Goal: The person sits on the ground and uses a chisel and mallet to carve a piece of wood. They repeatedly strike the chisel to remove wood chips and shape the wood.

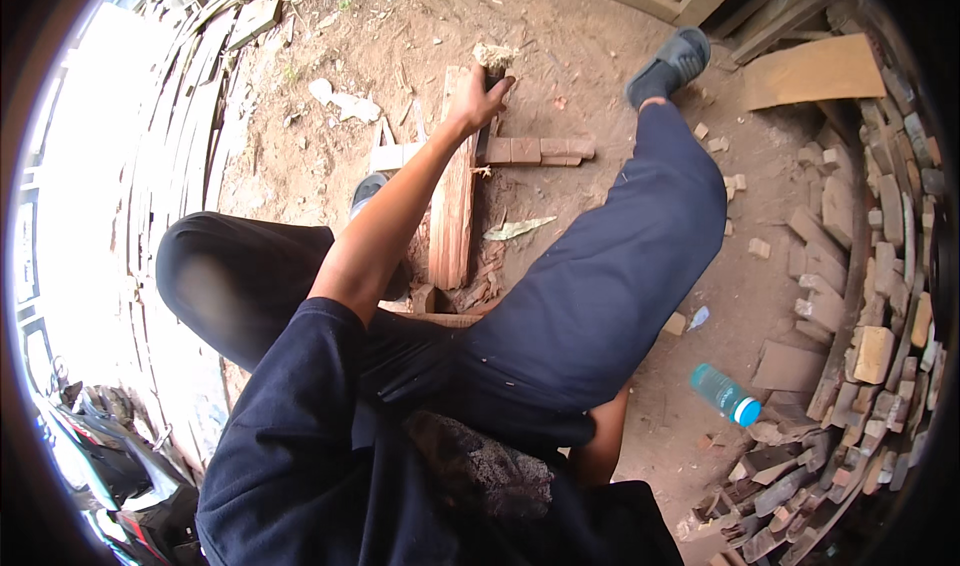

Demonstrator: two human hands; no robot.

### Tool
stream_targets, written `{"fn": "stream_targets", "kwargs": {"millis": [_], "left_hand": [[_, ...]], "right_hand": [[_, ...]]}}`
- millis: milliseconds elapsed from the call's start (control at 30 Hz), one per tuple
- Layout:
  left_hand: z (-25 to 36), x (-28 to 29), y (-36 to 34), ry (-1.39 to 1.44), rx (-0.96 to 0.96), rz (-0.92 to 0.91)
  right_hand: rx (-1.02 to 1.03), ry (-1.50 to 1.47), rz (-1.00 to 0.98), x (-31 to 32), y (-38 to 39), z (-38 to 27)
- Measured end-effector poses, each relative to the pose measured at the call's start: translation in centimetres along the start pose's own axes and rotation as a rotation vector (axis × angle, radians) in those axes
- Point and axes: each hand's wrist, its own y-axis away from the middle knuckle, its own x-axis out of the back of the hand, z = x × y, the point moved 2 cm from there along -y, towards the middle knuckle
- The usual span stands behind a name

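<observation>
My left arm reaches forward across the work spot. The fingers of my left hand (482, 103) are wrapped round a short dark piece with a pale, rough top (493, 58); its exact kind cannot be made out. Below that hand lies a long reddish wooden beam (453, 216), with a split, grainy face. Shorter wood blocks (525, 151) lie crosswise at it, towards its far end. Only part of my right forearm (602, 441) shows, beside my right thigh; the hand itself is hidden.
Stacked wood offcuts (875, 356) line the right side. A teal bottle with a blue-and-white cap (725, 394) lies near them. A tan board (815, 71) leans at the far right. Long planks (200, 116) run along the left, and wood scraps dot the dirt floor (570, 66).
</observation>
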Motion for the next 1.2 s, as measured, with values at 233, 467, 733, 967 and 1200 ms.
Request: {"fn": "stream_targets", "kwargs": {"millis": [233, 467, 733, 967, 1200], "left_hand": [[-0.4, 0.2, 1.0, -0.032, 0.165, -0.131], [-3.9, 0.2, 0.0, -0.181, 0.094, -0.170], [-0.3, -0.7, 0.9, -0.149, 0.086, -0.205], [0.1, -0.5, 0.5, -0.185, 0.135, -0.294], [-0.9, 0.5, -0.4, -0.287, 0.165, -0.334]], "right_hand": [[0.038, 0.003, 0.114, 2.4, 1.2, 3.4], [0.093, -0.005, 0.169, 1.1, 2.4, 4.7], [0.378, 0.058, 0.293, -3.3, 5.6, 1.4], [0.336, 0.640, 0.669, -5.3, 13.7, -12.8], [0.766, 0.796, 0.602, -21.0, 15.9, -24.0]]}}
